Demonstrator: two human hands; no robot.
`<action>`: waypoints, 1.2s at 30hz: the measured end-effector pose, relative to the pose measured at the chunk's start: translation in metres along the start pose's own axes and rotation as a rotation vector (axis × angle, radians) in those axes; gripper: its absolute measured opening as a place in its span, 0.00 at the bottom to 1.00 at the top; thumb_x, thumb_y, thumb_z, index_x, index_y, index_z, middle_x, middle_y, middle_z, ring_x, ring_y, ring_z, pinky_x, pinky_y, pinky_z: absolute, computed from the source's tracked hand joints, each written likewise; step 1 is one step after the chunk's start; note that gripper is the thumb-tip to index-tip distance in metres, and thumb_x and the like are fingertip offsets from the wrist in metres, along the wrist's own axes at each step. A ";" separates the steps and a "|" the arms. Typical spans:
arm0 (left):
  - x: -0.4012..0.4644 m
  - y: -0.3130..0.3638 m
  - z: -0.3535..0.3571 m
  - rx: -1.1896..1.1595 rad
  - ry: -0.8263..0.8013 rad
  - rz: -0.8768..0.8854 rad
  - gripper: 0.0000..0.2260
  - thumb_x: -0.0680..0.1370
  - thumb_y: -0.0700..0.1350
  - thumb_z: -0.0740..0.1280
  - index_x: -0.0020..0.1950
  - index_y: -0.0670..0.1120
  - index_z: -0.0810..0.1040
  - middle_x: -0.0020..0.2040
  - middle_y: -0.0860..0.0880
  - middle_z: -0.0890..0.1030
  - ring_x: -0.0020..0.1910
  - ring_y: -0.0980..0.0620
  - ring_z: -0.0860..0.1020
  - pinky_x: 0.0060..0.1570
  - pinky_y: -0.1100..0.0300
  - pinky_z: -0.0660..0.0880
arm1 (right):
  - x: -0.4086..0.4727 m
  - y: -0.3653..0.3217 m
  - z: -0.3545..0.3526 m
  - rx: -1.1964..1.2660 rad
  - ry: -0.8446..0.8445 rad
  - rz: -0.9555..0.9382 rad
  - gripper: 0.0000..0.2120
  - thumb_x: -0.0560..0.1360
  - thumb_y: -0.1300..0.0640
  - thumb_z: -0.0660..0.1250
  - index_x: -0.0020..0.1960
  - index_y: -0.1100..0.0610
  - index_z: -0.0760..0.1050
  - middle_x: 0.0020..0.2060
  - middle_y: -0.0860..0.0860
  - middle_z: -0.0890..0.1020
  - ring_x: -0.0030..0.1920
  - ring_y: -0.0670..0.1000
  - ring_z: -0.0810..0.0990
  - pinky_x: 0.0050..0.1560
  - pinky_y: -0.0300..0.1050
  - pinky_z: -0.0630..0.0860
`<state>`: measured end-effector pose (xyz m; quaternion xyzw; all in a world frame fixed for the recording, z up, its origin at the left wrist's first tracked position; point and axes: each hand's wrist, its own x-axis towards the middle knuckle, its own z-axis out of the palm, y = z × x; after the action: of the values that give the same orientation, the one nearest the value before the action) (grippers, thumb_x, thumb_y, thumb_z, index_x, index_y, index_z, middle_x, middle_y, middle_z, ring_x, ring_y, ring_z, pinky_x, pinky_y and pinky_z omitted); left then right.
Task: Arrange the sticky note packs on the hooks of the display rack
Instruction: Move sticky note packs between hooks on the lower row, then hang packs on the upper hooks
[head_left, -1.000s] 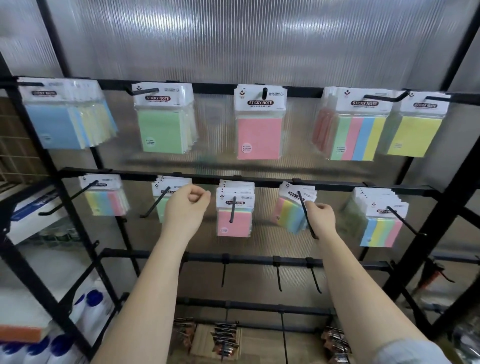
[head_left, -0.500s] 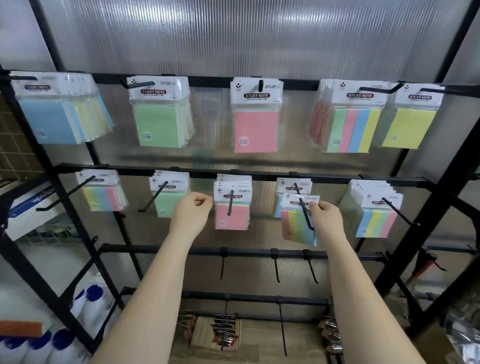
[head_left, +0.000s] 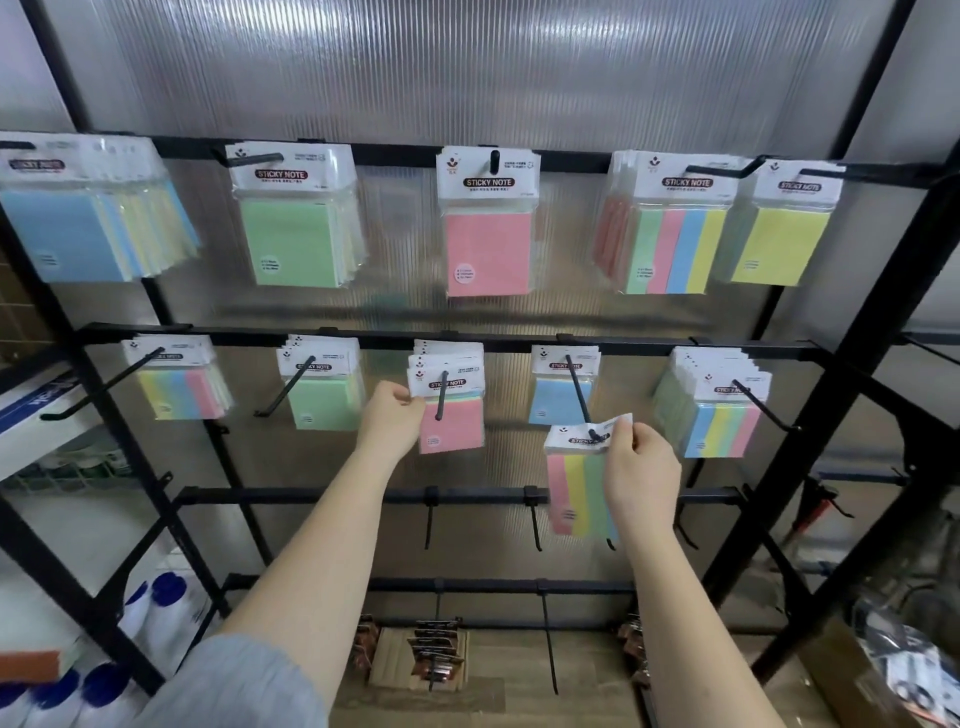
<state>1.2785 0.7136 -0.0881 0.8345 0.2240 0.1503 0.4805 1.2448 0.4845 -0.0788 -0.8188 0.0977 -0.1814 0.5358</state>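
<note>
Fingers of right hand (head_left: 640, 478) are pinching striped multicolour sticky note pack (head_left: 581, 488) at hook tip (head_left: 592, 434); left hand (head_left: 390, 421) is pinching pink pack's (head_left: 451, 420) header.

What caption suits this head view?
Right hand pinches a striped sticky note pack at a middle-row hook's tip; left hand holds the pink pack.

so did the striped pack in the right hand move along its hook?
Yes. The striped pack slid outward to the tip of its hook, away from the blue pack.
</note>
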 end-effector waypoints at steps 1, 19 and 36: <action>0.000 -0.001 0.002 -0.014 0.003 -0.019 0.12 0.79 0.43 0.61 0.61 0.41 0.70 0.54 0.45 0.74 0.49 0.50 0.70 0.46 0.59 0.65 | -0.002 -0.001 -0.002 -0.003 0.005 -0.007 0.22 0.82 0.54 0.53 0.29 0.55 0.58 0.26 0.49 0.65 0.28 0.49 0.62 0.29 0.45 0.57; -0.027 -0.012 0.023 -0.284 0.185 0.026 0.14 0.77 0.40 0.67 0.61 0.42 0.73 0.50 0.49 0.79 0.45 0.54 0.75 0.35 0.65 0.67 | -0.008 -0.021 -0.024 0.090 0.033 -0.120 0.22 0.82 0.54 0.55 0.31 0.55 0.56 0.25 0.48 0.61 0.29 0.48 0.58 0.30 0.45 0.55; -0.019 -0.010 0.031 -0.427 -0.017 -0.037 0.06 0.79 0.46 0.64 0.51 0.45 0.71 0.46 0.51 0.77 0.45 0.54 0.77 0.47 0.54 0.76 | -0.007 -0.019 -0.024 0.107 0.029 -0.106 0.20 0.82 0.53 0.54 0.33 0.58 0.62 0.27 0.50 0.65 0.29 0.47 0.61 0.31 0.43 0.57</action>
<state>1.2740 0.6851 -0.1130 0.7108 0.1987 0.1785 0.6508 1.2278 0.4744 -0.0542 -0.7903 0.0521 -0.2264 0.5670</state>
